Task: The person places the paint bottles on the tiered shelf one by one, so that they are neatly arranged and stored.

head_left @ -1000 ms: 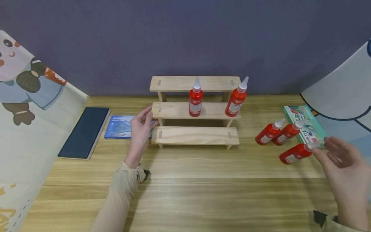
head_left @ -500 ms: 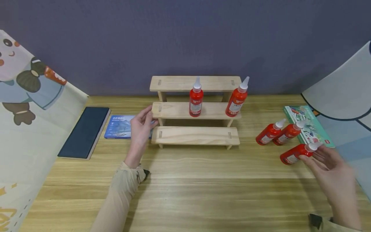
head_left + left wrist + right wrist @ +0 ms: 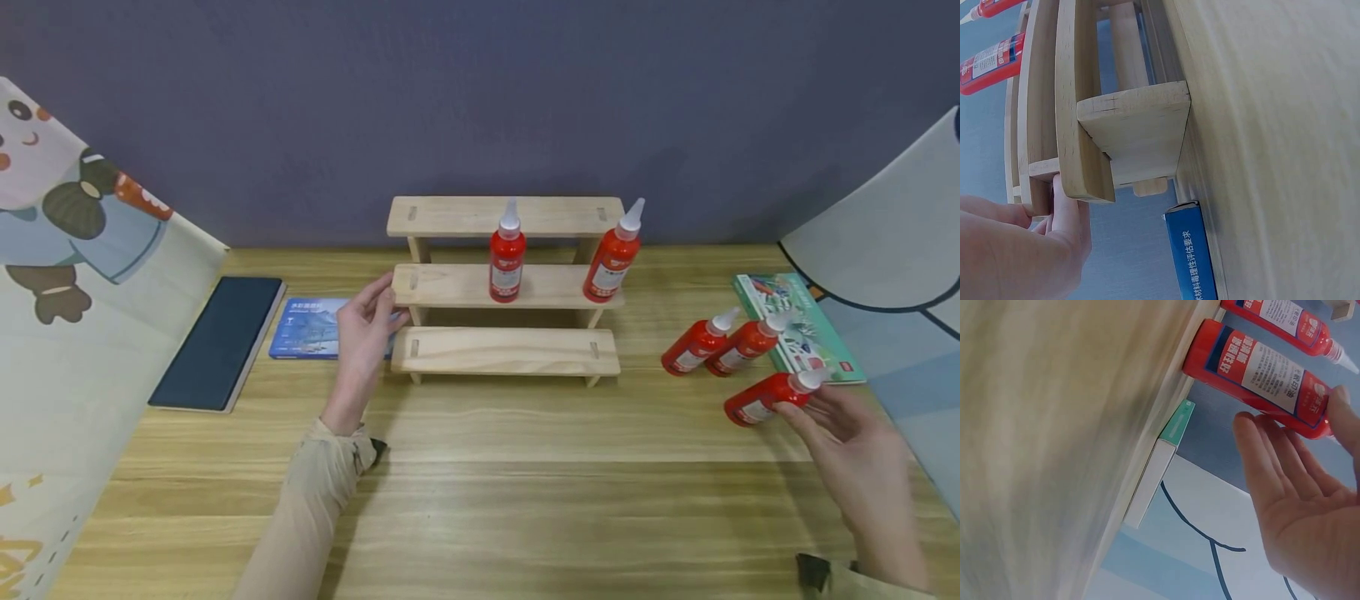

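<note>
My left hand (image 3: 365,323) grips the left end of a three-step wooden display rack (image 3: 506,351) at its middle step, the fingers reaching underneath. In the left wrist view, the hand (image 3: 1041,244) is at the end of that step. At the right, my right hand (image 3: 855,454) holds the upper part of a red squeeze bottle (image 3: 765,398) between thumb and fingers. The right wrist view shows this bottle (image 3: 1260,378) upright with its base at the table, the thumb near its shoulder and the fingers along the opposite side. The fingers look nearly straight there.
Two more red bottles (image 3: 693,347) stand close together behind the held one, by a green box (image 3: 813,329). Two others (image 3: 506,271) stand on the middle step. A blue box (image 3: 306,329) and a dark notebook (image 3: 217,342) lie left. A dark wall (image 3: 480,100) rises behind.
My right hand has moved left onto the nearest red bottle, the thumb coming onto its front; in the last half second it barely shifts. The left hand, rack and bottles stay put.
</note>
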